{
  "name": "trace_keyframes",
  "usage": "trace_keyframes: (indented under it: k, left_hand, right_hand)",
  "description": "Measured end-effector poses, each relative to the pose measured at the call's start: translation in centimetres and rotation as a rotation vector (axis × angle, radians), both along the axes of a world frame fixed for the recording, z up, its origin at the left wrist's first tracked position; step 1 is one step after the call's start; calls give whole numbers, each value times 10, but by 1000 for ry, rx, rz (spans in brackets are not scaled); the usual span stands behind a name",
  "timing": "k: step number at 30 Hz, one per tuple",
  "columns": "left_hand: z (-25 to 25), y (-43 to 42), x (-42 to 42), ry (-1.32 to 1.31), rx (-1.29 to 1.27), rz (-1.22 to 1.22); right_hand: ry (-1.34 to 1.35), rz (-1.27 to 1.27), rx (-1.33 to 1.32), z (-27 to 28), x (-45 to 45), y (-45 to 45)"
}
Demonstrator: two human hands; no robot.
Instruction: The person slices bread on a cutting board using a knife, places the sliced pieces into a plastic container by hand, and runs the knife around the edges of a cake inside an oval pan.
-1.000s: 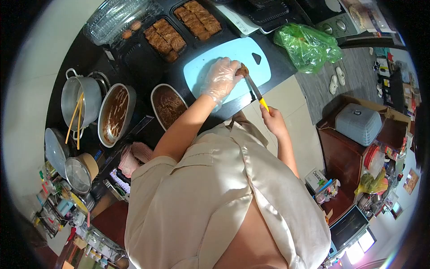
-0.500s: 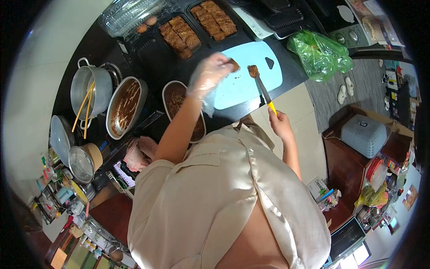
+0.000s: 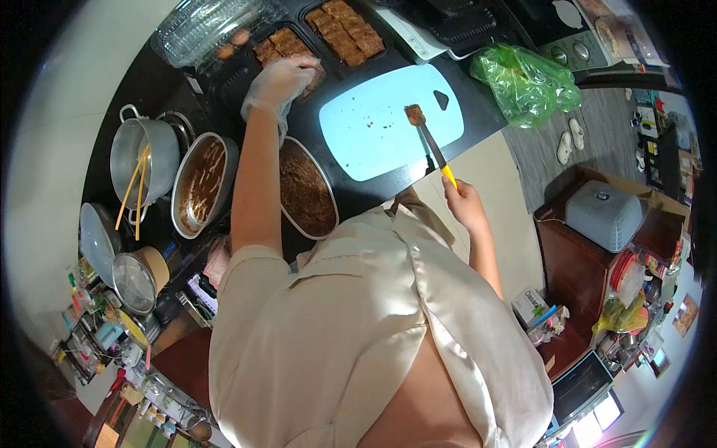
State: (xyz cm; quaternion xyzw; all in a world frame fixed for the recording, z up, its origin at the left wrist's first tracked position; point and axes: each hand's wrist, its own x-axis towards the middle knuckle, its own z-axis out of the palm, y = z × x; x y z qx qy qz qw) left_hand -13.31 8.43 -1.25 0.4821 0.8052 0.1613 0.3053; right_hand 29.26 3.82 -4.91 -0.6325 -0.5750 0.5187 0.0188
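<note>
My left hand [image 3: 280,81], in a clear plastic glove, reaches over a black tray of brown cake pieces [image 3: 284,43]. Its fingers are pinched on a brown piece at the tray's near end, partly hidden by the hand. My right hand [image 3: 464,203] is closed around the yellow handle of a knife [image 3: 433,148]. The blade lies over the light blue cutting board [image 3: 358,142], with a small brown chunk [image 3: 414,114] at its tip. Dark crumbs dot the board.
A second tray section holds more pieces [image 3: 345,31]. Nearby are an oval tin with brown cake [image 3: 305,190], a smeared oval tin [image 3: 203,183], a pot with chopsticks [image 3: 160,153], a green plastic bag [image 3: 523,86], and a clear plastic container [image 3: 198,33].
My left hand has moved from the board leftward and forward to the tray, carrying a brown piece. The knife has come away from that piece and stays over the board with the chunk.
</note>
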Motion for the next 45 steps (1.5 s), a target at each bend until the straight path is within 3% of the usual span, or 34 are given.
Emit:
trace_keyframes:
  k: [1, 5, 12, 14, 15, 17, 18, 19, 21, 23, 25, 27, 30, 33, 38, 39, 40, 41, 43, 45]
  left_hand:
    - [0, 3, -3, 84, -32, -167]
    - [-2, 20, 1, 414, -77, -425]
    - [-28, 13, -6, 167, 200, -71]
    - [-50, 6, -21, -10, 510, 101]
    - [-46, 3, -18, -10, 507, 98]
    - [-24, -16, -5, 382, 236, 99]
    - [-6, -24, 11, 415, 284, -71]
    - [-10, -28, 32, 354, 367, 3]
    - [-34, -21, 65, 83, 637, -144]
    - [4, -19, 123, -65, 273, -179]
    - [-27, -10, 155, -2, 520, -304]
    - [-29, 3, 172, 114, 342, -387]
    - [-33, 7, 184, 60, 256, -417]
    - [-22, -10, 180, -49, 338, -305]
    - [25, -36, 87, -123, 188, -6]
    - [15, -41, 67, 171, 247, -11]
    - [42, -40, 55, 164, 120, 51]
    - [35, -39, 41, 375, 108, 12]
    - [18, -33, 19, 434, 119, -116]
    - [11, -23, 15, 315, 101, -34]
  right_hand:
    - [-1, 2, -1, -2, 0, -1]
    - [-3, 10, -4, 0, -2, 1]
    - [14, -12, 22, 11, -4, 0]
    - [21, -27, 29, 9, -2, 0]
    - [26, -44, 37, 8, 0, -1]
    - [15, -52, 37, 3, 3, 1]
    - [2, -59, 38, 1, 4, 2]
    - [-1, -61, 39, 0, 4, 4]
    - [-39, -9, 4, -1, 3, 5]
    - [-34, -2, 8, -2, 1, 5]
    - [-23, 15, 10, -1, -1, 7]
    - [-15, -27, 0, 2, -3, 6]
    - [20, -51, -1, -8, 2, 2]
    - [36, -69, -20, -1, 2, 0]
    - [-2, -60, 9, -5, 8, 3]
    - [-1, -42, 25, -5, 8, 5]
    - [1, -43, 29, -3, 6, 6]
    - [-4, -19, 33, -1, 3, 7]
    - [-5, 15, 47, 0, -3, 9]
    - [-11, 39, 64, 1, -8, 8]
